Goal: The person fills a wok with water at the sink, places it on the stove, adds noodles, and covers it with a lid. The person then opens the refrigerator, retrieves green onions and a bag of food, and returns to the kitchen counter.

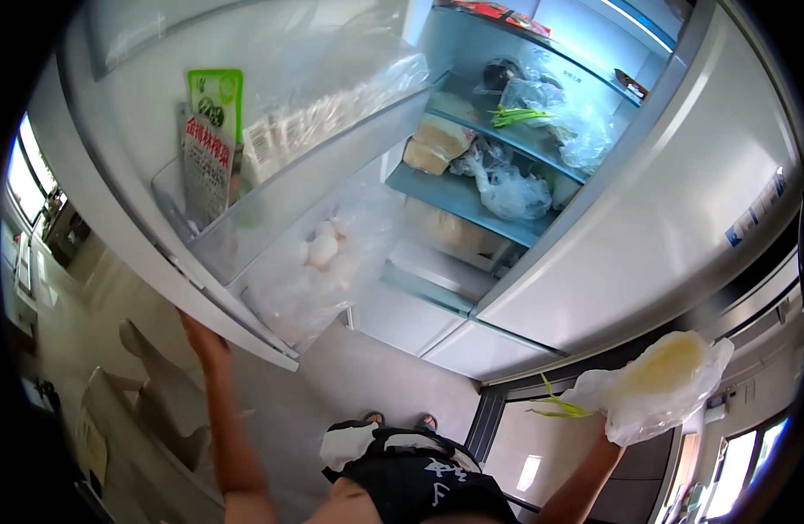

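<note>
My left hand (205, 339) is against the outer edge of the refrigerator's left door (245, 336), which stands open. Its fingers are mostly hidden by the door, so their grip does not show. On the right, my right hand (606, 430) holds up a clear plastic bag (716, 367) with a pale yellow vegetable (668, 362) inside. Thin green leaves (559, 403) stick out of the bag's left end. Most of this hand is covered by the bag. The bag is in front of the closed right door (655, 227), outside the refrigerator.
Lit shelves (472, 205) hold several plastic-wrapped foods, including a bag with green stalks (520, 115). Door bins carry food packets (208, 166) and a bag of eggs (323, 249). A chair (162, 397) stands at the lower left; a lower drawer front (489, 349) is closed.
</note>
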`<state>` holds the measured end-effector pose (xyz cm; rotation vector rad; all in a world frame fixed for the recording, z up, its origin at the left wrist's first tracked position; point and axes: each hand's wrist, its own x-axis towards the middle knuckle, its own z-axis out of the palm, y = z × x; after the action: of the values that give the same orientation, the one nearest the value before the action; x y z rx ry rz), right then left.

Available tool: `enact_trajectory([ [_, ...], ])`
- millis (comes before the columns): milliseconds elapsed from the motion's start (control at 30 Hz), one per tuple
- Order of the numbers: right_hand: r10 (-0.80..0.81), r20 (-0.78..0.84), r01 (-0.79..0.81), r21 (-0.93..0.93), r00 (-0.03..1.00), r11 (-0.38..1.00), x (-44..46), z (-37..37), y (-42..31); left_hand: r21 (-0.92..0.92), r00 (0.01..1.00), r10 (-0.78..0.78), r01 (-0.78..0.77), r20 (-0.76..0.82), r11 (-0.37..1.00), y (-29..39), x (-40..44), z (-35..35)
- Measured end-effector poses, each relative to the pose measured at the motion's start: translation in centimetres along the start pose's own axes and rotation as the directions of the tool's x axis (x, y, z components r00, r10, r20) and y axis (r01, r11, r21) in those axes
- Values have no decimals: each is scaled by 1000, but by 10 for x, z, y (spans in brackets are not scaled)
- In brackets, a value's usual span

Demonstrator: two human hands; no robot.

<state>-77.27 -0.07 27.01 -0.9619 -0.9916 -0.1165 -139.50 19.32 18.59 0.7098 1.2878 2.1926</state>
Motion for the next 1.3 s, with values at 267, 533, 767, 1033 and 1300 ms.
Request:
enact_trajectory([
  [267, 136, 7, -136, -18, 991, 991, -5, -7, -8, 75, 987, -28, 16, 160, 997, 2, -90, -34],
  [533, 290, -39, -290, -10, 956, 957, -24, -29, -24, 52, 776, 314, -406, 547, 913, 41, -200, 94],
  [767, 421, -142, -430, -34, 896, 902, -50, -74, -45, -169, 545, 469, -510, 695, 843, 13, -252, 189],
  [1033, 622, -274, -640, 26, 734, 768, -83, -123, -46, -51, 437, 261, -437, 861, 898, -16, -286, 290],
  [1300, 664, -487, -684, 171, 567, 709, -72, -151, -18, 6, 359, 92, -263, 929, 965, -54, -301, 376],
])
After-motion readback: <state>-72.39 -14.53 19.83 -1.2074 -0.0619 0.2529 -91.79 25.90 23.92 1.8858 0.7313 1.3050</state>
